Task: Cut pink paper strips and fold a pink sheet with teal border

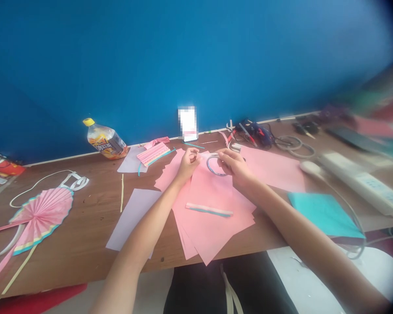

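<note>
Where the fingers of the right hand (232, 163) curl together, they are clamped on a blue-edged ring (211, 170), which is suspended above the pink sheets (212, 233). The thumb and forefinger of the left hand (189, 165) are brought close together beside it; whether they grip anything cannot be told. A narrow striped strip (209, 210) lies crosswise on the pink sheets, nearer the body than both hands. Left of the pink sheets are a lavender sheet (134, 216) and, farther back, a pleated striped piece (153, 155). A yellow-capped bottle (106, 141) stands tilted in view behind these, near the blue wall (216, 61). At far left, a pink pleated fan (47, 209) rests on the brown table (88, 226). At right, a teal sheet (324, 213) lies near a white power strip (363, 183). An upright bright panel (187, 124), pixelated, stands beyond the hands.
</note>
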A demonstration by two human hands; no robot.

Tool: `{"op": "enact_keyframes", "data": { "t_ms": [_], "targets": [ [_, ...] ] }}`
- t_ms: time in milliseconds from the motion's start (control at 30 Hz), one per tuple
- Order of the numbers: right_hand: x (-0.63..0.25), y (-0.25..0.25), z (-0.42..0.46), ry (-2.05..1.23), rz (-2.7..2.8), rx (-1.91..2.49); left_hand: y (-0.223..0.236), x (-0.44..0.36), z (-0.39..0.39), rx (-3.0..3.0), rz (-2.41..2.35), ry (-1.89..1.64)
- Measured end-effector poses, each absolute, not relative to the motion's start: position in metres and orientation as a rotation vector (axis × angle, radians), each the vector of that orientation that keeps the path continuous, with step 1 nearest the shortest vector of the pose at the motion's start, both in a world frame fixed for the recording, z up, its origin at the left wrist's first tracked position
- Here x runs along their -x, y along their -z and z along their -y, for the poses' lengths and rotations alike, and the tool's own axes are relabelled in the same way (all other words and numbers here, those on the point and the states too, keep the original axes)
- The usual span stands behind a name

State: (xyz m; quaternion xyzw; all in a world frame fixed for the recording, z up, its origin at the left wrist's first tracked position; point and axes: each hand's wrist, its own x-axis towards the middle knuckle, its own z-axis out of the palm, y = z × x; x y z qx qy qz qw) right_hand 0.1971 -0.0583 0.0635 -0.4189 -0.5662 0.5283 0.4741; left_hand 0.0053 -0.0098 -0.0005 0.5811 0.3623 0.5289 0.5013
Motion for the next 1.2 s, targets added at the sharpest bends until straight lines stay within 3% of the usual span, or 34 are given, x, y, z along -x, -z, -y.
{"op": "enact_keyframes", "data": {
  "t_ms": [733, 833, 1000, 1200],
  "targets": [
    [-0.202, -0.064, 0.044, -1.466, 1.454, 1.039, 0.005, -0.003, 0.003, -1.453, -0.744, -1.216],
    [-0.210, -0.077, 0.039, -1.290, 1.648, 1.242, 0.005, -0.003, 0.002, -1.454, -0.817, -1.229],
    [-0.214, -0.109, 0.015, -0.644, 1.965, 1.621, 0.011, -0.003, -0.003, -1.355, -1.043, -1.479],
    [-0.181, -0.131, -0.011, -0.754, 2.081, 1.622, 0.016, -0.001, -0.008, -1.260, -1.084, -1.549]
  ]
}}
